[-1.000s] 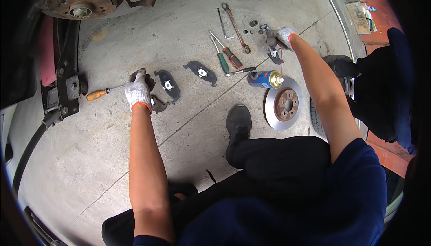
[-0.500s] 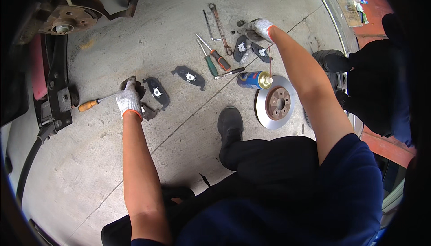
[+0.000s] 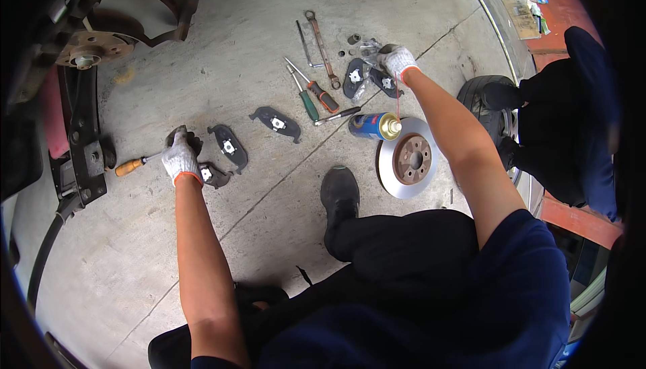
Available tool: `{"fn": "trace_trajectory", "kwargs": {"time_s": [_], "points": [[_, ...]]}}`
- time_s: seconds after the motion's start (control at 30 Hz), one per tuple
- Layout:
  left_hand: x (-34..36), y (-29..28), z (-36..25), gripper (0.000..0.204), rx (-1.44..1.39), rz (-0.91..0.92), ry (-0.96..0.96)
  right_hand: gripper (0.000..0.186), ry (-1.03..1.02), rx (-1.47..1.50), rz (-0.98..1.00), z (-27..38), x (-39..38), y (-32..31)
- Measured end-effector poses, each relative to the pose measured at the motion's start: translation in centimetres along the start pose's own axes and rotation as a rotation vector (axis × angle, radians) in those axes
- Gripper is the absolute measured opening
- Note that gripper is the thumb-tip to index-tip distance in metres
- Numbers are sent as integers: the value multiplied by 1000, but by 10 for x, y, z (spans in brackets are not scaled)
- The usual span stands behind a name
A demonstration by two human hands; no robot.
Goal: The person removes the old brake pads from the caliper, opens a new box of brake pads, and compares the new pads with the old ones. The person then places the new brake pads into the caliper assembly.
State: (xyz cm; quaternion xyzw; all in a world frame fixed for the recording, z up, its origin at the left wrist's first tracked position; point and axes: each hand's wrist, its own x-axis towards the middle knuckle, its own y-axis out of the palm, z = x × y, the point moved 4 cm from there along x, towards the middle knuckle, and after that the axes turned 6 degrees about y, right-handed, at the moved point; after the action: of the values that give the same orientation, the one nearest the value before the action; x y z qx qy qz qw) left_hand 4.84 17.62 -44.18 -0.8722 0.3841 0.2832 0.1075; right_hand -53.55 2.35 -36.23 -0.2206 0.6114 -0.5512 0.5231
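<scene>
My left hand (image 3: 180, 154), in a white knit glove with dark palm, hovers over the floor with curled fingers; what they hold, if anything, is hidden. Beside it lie a wooden-handled screwdriver (image 3: 130, 166), its shaft partly behind the hand, and a brake pad (image 3: 215, 176). Two more pads, one (image 3: 229, 148) nearer and another (image 3: 276, 124) farther right, lie flat. My right hand (image 3: 398, 61), gloved alike, has its fingers closed at the edge of a crinkled clear plastic bag (image 3: 369, 48). Below that hand rest a dark brake pad (image 3: 354, 77) and another (image 3: 385, 83).
A spray can (image 3: 374, 126) lies against a brake disc (image 3: 408, 159). Left of it are a wrench (image 3: 323, 49), a green screwdriver (image 3: 308, 105) and an orange-black one (image 3: 324, 97). A wheel hub (image 3: 91, 49) hangs upper left. Another person (image 3: 558, 126) is at right, near a tyre (image 3: 481, 108).
My right hand has drawn back slightly toward me, and the clear plastic beside its fingers now shows. My left hand has shifted a little left, uncovering more of the brake pad beside it.
</scene>
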Motion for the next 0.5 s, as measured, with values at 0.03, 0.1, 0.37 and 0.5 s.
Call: {"fn": "trace_trajectory", "kwargs": {"time_s": [0.03, 0.1, 0.37, 0.5], "points": [[6, -4, 1, 19, -19, -22, 17, 37, 43, 121, 129, 11, 11, 2], [3, -2, 0, 18, 5, -44, 36, 30, 146, 208, 333, 37, 20, 17], [-7, -26, -9, 13, 19, -128, -41, 34, 48, -385, 371, 67, 11, 87], [-9, -36, -6, 13, 35, -87, -30, 35, 142, -288, 353, 55, 4, 90]]}}
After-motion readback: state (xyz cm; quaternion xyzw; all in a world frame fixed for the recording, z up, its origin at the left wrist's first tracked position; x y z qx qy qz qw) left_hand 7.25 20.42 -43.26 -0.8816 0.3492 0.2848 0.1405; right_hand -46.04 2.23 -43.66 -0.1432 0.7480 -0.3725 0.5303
